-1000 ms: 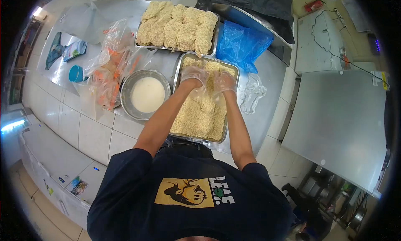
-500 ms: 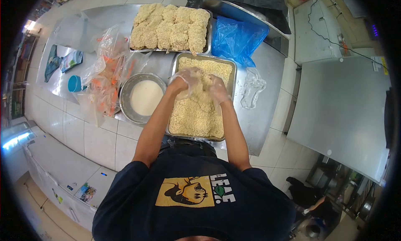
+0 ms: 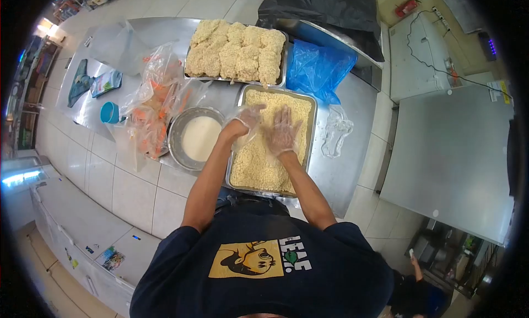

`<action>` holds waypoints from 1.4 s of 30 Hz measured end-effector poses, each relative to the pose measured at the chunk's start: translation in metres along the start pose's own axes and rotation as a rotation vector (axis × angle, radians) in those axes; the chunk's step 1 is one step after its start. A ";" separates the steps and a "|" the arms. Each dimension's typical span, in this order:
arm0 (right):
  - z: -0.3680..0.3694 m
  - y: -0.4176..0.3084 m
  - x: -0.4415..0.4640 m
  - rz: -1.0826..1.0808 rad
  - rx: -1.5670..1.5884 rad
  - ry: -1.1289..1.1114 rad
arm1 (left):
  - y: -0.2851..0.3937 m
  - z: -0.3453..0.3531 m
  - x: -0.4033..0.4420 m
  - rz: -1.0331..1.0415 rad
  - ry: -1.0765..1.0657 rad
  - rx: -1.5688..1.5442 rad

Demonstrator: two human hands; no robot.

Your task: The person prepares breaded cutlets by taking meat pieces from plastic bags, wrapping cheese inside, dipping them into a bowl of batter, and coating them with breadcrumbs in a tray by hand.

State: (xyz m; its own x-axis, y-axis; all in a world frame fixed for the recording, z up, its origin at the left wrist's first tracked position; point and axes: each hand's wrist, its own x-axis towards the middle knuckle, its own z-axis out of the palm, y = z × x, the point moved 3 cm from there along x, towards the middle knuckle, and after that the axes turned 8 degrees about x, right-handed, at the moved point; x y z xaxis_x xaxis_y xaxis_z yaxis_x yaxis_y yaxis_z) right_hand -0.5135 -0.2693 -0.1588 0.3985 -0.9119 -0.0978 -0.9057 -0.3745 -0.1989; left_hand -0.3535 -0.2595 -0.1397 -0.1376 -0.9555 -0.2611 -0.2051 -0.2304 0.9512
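Observation:
A deep metal tray of pale yellow crumbs lies in front of me. Flat on the crumbs, with fingers spread, is my right hand in a clear plastic glove. My left hand, gloved the same way, is over the tray's left side, its fingers extended and apart from the right hand. Neither hand holds anything that I can see. Behind stands a second tray packed with crumb-coated pieces. To the left is a metal bowl of creamy white batter.
Crumpled clear plastic bags with orange print and a blue cup are on the left of the steel table. A blue plastic bag and a clear plastic piece lie right. Another person is at lower right.
My hands were together over a clump of crumbs. Now they are apart, the right one flattened on the crumbs and the left one further left. The camera view has shifted slightly.

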 end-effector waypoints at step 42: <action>-0.034 0.072 0.042 -0.086 0.937 -0.374 | -0.029 0.049 0.007 0.036 0.195 0.318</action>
State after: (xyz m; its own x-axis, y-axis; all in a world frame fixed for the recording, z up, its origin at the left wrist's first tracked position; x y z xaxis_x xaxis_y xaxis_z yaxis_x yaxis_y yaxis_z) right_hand -0.5674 -0.3405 -0.1439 0.6224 -0.7167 -0.3145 -0.4577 -0.0074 -0.8891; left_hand -0.3962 -0.2507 -0.1769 0.0305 -0.9862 -0.1628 -0.4980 -0.1562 0.8530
